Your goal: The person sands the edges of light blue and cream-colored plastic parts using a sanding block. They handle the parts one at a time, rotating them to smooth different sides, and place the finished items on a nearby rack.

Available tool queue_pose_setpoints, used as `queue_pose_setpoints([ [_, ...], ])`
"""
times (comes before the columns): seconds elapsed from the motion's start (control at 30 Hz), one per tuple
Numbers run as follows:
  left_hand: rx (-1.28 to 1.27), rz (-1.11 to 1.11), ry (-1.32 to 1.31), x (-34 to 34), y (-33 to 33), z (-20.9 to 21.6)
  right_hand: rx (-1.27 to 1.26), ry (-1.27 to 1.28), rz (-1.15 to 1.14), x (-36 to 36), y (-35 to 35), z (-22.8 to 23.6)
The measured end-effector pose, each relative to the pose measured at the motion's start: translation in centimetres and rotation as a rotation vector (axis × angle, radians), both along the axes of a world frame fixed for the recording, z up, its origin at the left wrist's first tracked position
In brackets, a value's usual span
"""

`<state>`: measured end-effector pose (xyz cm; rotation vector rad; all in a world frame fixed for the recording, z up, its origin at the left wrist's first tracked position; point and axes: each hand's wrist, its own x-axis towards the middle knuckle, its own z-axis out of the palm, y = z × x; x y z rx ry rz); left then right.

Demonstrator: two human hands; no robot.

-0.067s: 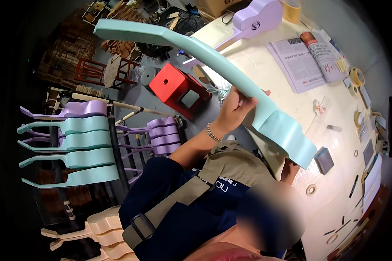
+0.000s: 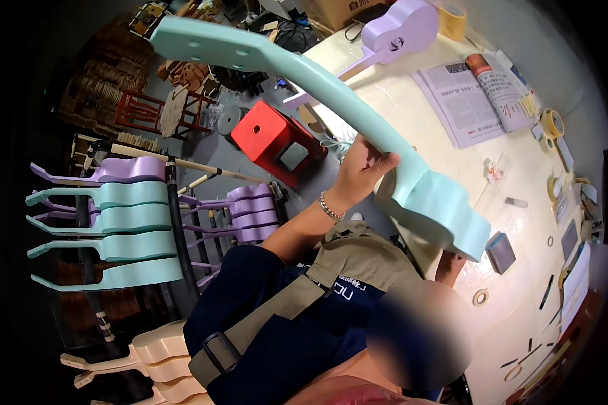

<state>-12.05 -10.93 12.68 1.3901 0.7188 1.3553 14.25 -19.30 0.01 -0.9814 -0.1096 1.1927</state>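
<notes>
A mint-green ukulele [image 2: 341, 98] without strings is held up slantwise in front of me, its headstock at the upper left and its body at the lower right. Around the neck, close to the body, my left hand [image 2: 366, 169] is closed, with the thumb along the near side. My right hand [image 2: 448, 264] grips the bottom end of the body from below; most of its fingers are hidden behind it. Peg holes show on the headstock [image 2: 213, 50].
On the cream worktable [image 2: 412, 101] lie a lilac ukulele [image 2: 398, 34], a newspaper [image 2: 456, 98], tape rolls [image 2: 480, 297] and a grey sanding block [image 2: 500, 252]. Racked ukulele bodies [image 2: 135, 219] stand at the left. A red stool [image 2: 270, 131] is on the floor beyond my left arm.
The mint-green ukulele has rolled slightly about its length in my hands, so the headstock holes and more of the body's side now show. Both hands keep their hold.
</notes>
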Motion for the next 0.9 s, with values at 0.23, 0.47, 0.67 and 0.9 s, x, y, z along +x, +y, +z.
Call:
queue_pose_setpoints([
  [0.23,-0.120,0.110,-0.117,0.6,0.5,2.7,0.050,-0.060,0.133,1.2,0.9,-1.8],
  [0.47,-0.025,0.085,-0.046,0.2,0.5,2.1,0.045,-0.021,0.224,0.7,1.5,-0.5],
  [0.67,0.056,-0.056,-0.360,-0.5,1.9,3.5,-0.320,0.055,0.602,1.6,2.0,-0.5],
  [0.9,0.214,-0.130,-0.438,-2.0,3.7,8.2,-0.218,0.294,0.978,0.6,1.8,-4.3],
])
